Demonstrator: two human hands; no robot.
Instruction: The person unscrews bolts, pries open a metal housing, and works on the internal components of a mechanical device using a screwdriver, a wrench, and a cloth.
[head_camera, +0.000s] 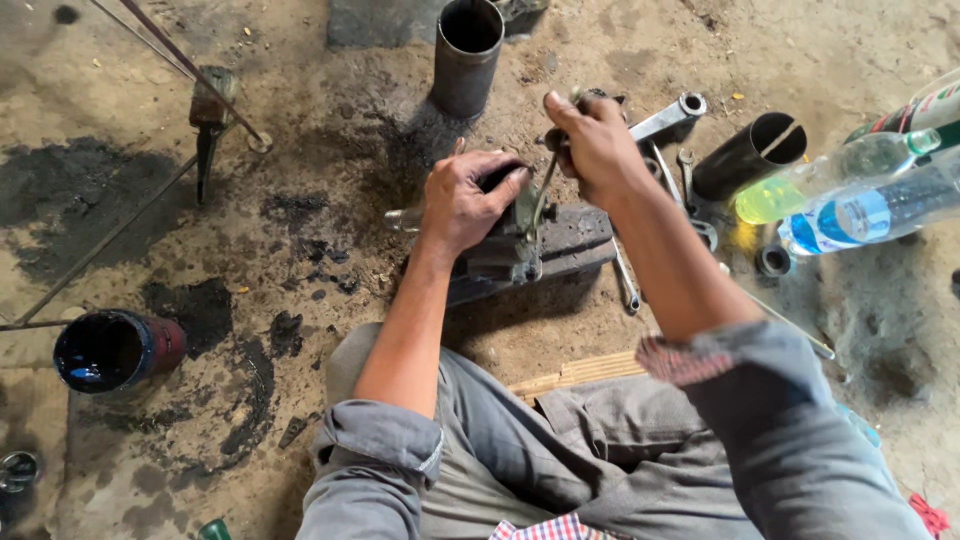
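My left hand (465, 198) presses down on a greasy metal part (515, 240) that rests on a dark steel block (575, 240) on the oily dirt floor. A short glass or metal stub (400, 218) sticks out to the left of that hand. My right hand (595, 145) is closed around the upper end of a thin metal lever or rod (543, 195) that runs down into the part. Both grey sleeves are rolled up, and my knees sit just below the block.
An upright steel tube (466, 55) stands behind the block. Wrenches (668, 118) and a lying black pipe (750, 152) are at the right, with plastic bottles (850, 195) beyond. A tin of dark oil (115, 350) sits at the left, near thin rods (190, 70).
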